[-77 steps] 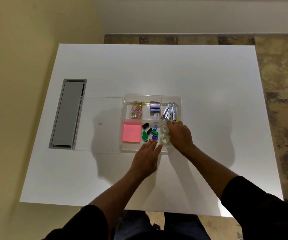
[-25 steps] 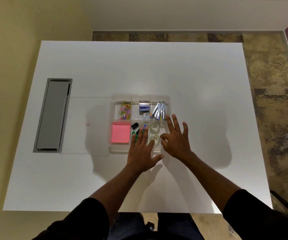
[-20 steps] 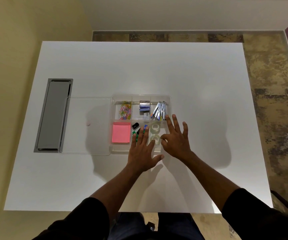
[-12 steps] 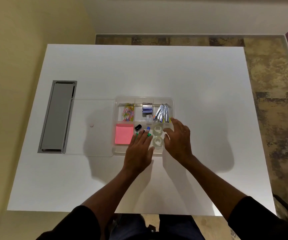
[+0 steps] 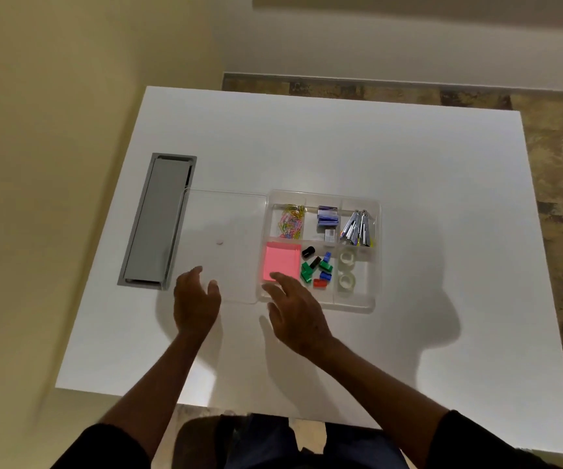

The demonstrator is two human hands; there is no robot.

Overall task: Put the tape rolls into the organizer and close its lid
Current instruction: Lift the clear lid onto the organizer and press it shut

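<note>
The clear organizer (image 5: 376,231) sits on the white table with its clear lid (image 5: 222,225) lying flat to its left. Two clear tape rolls (image 5: 347,269) lie in the organizer's front right compartment. My left hand (image 5: 195,302) hovers at the lid's front edge, fingers apart, holding nothing. Just right of it, my right hand (image 5: 295,311) is over the organizer's front left corner, near the pink sticky notes (image 5: 282,264), fingers spread and empty.
Other compartments hold coloured paper clips (image 5: 292,222), staple boxes (image 5: 327,216), silver clips (image 5: 358,228) and small binder clips (image 5: 317,270). A grey cable hatch (image 5: 160,220) is set into the table (image 5: 425,184) left of the lid.
Both hands have moved left, away from the tape rolls: the left from the organizer's middle to the lid's front edge, the right to the organizer's front left corner. The view has shifted too.
</note>
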